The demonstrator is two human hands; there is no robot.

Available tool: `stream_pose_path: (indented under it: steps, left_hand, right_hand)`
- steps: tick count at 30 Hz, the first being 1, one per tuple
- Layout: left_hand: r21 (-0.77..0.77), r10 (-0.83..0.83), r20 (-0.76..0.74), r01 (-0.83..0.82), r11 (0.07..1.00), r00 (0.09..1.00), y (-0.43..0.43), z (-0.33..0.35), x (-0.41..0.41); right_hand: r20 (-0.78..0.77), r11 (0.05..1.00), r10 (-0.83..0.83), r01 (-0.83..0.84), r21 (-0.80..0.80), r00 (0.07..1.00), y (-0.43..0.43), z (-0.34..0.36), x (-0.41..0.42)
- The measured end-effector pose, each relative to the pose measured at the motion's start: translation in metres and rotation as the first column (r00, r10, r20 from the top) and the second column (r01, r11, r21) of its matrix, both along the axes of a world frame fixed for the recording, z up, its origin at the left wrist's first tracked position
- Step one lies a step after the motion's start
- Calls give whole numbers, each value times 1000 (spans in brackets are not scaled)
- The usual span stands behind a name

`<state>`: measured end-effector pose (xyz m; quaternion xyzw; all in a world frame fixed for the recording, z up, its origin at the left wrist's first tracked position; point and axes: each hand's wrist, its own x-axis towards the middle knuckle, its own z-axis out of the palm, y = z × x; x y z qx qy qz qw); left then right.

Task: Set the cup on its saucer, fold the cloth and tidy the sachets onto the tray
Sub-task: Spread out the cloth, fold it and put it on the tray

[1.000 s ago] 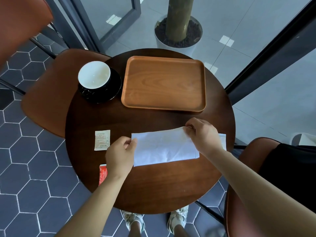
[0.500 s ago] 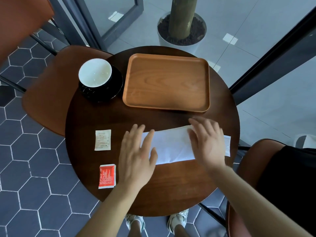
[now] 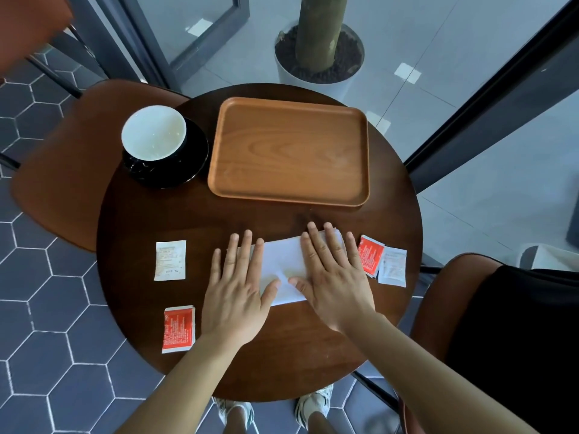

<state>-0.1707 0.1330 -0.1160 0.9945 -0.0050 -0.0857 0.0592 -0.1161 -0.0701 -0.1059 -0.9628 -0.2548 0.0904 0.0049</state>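
- Where my survey starts, at far left, the cup [image 3: 153, 133] stands on its saucer [image 3: 195, 164]: step complete.
- Left white sachet [image 3: 170, 260] and left red sachet [image 3: 178, 328] lie on the table [image 3: 257, 214], not yet tidied. Their print is too small to read.
- My left hand [image 3: 235, 296]: fingers straight, flat on the cloth's left end, grasping nothing.
- Cloth [image 3: 282, 264]: a folded strip at table centre; folding appears nearly done.
- Tray [image 3: 291, 151]: no sachets on it.
- My right hand [image 3: 332, 277]: flat, pressing the cloth's right end.
- Right red sachet [image 3: 369, 255] and right white sachet [image 3: 392, 266] overlap; outstanding, print illegible.
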Motion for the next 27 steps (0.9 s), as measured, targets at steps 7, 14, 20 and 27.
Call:
stream_pose_path:
  steps: [7, 14, 20, 27]
  left_hand:
    - [12, -15, 1, 15, 1000, 1000, 2, -2, 0]
    - [0, -4, 16, 4, 1000, 1000, 1, -4, 0]
    - [-75, 20, 6, -20, 997, 1000, -1, 15, 0]
    - [-512, 605, -47, -539, 668, 795, -13, 43, -32]
  right_hand:
    - [-28, 999, -7, 6, -44, 1000, -13, 0, -3]
    - [16, 999, -48, 48, -11, 999, -13, -4, -4]
    - [22, 998, -45, 44, 39, 999, -16, 0, -5]
    - [-245, 630, -36, 212, 747, 969, 28, 31, -38]
